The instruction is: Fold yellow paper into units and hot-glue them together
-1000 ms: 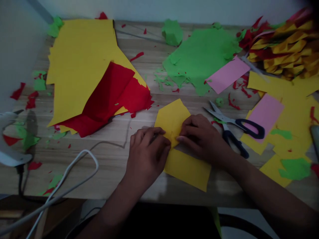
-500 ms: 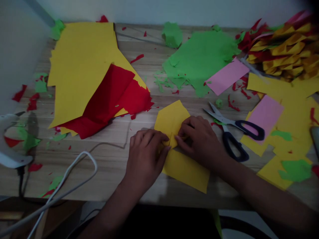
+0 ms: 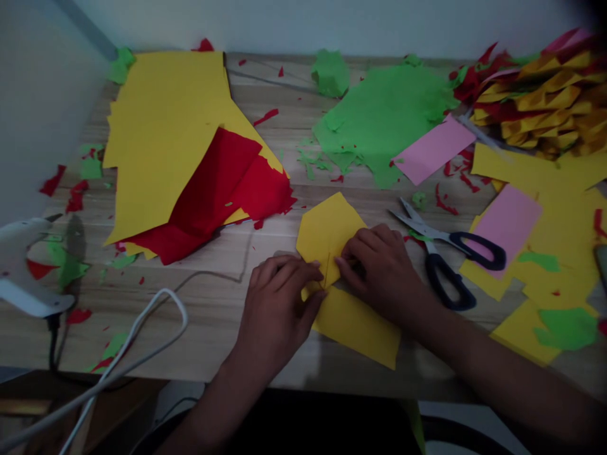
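Note:
A piece of yellow paper (image 3: 327, 221) with cut corners and a crease down its middle lies in front of me. My left hand (image 3: 279, 303) pinches its lower left part between thumb and fingers. On the right side, my right hand (image 3: 374, 259) grips the same paper, fingers curled against the thumb. Under it, toward the table's front edge, rests a flat yellow rectangle of paper (image 3: 360, 328). Just right of my right hand lie scissors (image 3: 448, 243) with dark handles, blades apart.
Yellow sheets (image 3: 161, 120) with torn red paper (image 3: 218, 189) lie at left. Green paper (image 3: 384, 120) and a pink strip (image 3: 435, 148) are behind. A folded yellow-and-red paper pile (image 3: 545, 95) fills the back right. A glue gun (image 3: 33, 265) and white cable (image 3: 156, 335) occupy the left.
The whole view has shifted slightly, so the things appear a little further right and lower. Both hands keep hold of the yellow paper, with barely any movement.

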{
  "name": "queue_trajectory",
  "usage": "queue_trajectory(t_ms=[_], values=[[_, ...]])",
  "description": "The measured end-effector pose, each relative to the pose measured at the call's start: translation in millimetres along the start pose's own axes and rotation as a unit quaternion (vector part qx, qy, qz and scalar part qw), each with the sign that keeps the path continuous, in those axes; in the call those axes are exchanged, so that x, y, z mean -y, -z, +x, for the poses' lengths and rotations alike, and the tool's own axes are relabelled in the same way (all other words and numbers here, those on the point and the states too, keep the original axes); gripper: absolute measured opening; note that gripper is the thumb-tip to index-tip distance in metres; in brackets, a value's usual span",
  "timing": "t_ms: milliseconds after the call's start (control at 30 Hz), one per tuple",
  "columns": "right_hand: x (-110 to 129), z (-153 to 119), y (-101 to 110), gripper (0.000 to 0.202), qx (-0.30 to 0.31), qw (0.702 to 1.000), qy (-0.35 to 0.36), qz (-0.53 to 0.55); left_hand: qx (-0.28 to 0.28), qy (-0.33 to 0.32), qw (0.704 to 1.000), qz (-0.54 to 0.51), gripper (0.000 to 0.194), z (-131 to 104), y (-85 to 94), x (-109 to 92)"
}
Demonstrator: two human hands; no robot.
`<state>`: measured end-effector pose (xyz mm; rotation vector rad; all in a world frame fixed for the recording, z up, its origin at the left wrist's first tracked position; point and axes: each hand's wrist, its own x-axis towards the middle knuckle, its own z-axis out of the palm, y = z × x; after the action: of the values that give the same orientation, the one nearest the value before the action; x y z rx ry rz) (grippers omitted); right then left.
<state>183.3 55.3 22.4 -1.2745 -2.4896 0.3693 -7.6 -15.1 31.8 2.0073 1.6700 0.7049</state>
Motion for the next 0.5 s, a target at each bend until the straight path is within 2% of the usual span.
queue_trajectory(t_ms=[67,200,333,500], values=[[0.0,0.0,-0.1,0.016,0.0,1.0,0.001,-0.004,0.005,0.002,1.0,0.003,0.023,-2.9,0.3,0.7],[0.8,0.6,0.6,0.017,0.003,1.0,0.009,-0.018,0.012,-0.03,0.999,0.006,0.015,-7.1,1.1,3.4],[2.7,0.4,1.3,0.016,0.008,1.0,0.009,-0.024,0.01,-0.061,0.998,0.01,0.028,-8.3,1.7,6.1],[3.6,0.2,1.4,0.018,0.013,1.0,0.002,-0.019,0.007,-0.076,0.997,0.024,0.029,-7.4,2.1,7.1]])
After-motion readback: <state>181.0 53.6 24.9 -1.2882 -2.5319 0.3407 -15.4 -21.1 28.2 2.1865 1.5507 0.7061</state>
